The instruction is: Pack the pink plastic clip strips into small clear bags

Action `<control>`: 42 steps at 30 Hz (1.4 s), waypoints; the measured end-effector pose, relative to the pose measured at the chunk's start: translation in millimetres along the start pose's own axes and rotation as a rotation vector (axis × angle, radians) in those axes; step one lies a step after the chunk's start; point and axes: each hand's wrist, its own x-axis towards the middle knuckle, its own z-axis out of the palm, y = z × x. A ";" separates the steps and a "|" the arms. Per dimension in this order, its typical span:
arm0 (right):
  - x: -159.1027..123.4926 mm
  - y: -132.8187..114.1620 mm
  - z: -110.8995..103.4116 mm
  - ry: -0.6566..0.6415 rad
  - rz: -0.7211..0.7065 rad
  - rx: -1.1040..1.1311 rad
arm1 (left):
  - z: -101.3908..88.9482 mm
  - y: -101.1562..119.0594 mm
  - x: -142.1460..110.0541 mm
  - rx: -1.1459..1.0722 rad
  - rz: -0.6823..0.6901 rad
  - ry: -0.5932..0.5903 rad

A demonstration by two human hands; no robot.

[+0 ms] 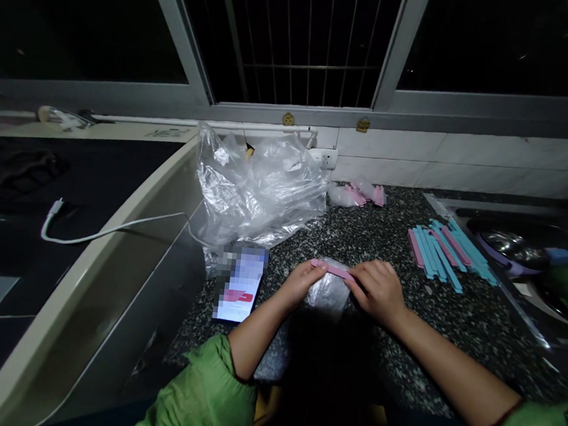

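Note:
Between my two hands is a pink bag clip, a narrow plastic strip lying nearly level. My left hand pinches its left end, and the fingers of my right hand close on its right end. A small clear plastic bag hangs below the clip over the counter; its top edge shows just above the strip. Whether the clip is closed around the bag I cannot tell. To the right lies a loose pile of blue and pink bag clips.
A large crumpled clear plastic bag sits at the back left. Small bags with pink clips lie by the wall. A lit phone rests left of my hands, near a white cable. The sink is at the right.

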 end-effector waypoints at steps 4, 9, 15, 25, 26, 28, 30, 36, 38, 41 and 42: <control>-1.9 2.5 1.3 0.015 0.007 0.008 | -5.1 -7.4 7.2 -0.131 -0.073 0.107; -5.2 3.4 6.5 0.012 0.021 0.112 | -5.7 -6.9 8.6 -0.060 -0.014 0.158; -6.6 2.5 13.8 -0.038 0.053 0.197 | 0.9 -0.7 4.0 -0.028 0.005 0.181; -8.7 2.7 20.5 -0.059 0.035 0.190 | 6.6 -1.5 1.5 -0.051 -0.011 0.236; -8.6 2.6 20.6 -0.050 0.029 0.191 | 7.1 -1.7 1.5 -0.060 -0.009 0.244; -8.4 2.4 20.9 -0.038 0.020 0.207 | 7.7 -2.2 1.5 -0.075 -0.009 0.253; -8.4 2.3 21.4 -0.039 0.025 0.232 | 7.4 -3.2 2.0 -0.084 -0.014 0.252; -8.2 3.1 23.3 -0.020 0.019 0.293 | 4.3 -7.4 4.0 -0.112 -0.014 0.247; -7.9 3.4 23.6 -0.008 0.013 0.306 | 4.3 -7.4 3.6 -0.119 -0.010 0.248; -7.4 3.0 23.5 0.014 0.004 0.310 | 5.0 -6.6 2.4 -0.126 -0.019 0.245; -7.2 2.8 23.4 0.022 0.003 0.308 | 5.2 -6.4 2.1 -0.128 -0.019 0.247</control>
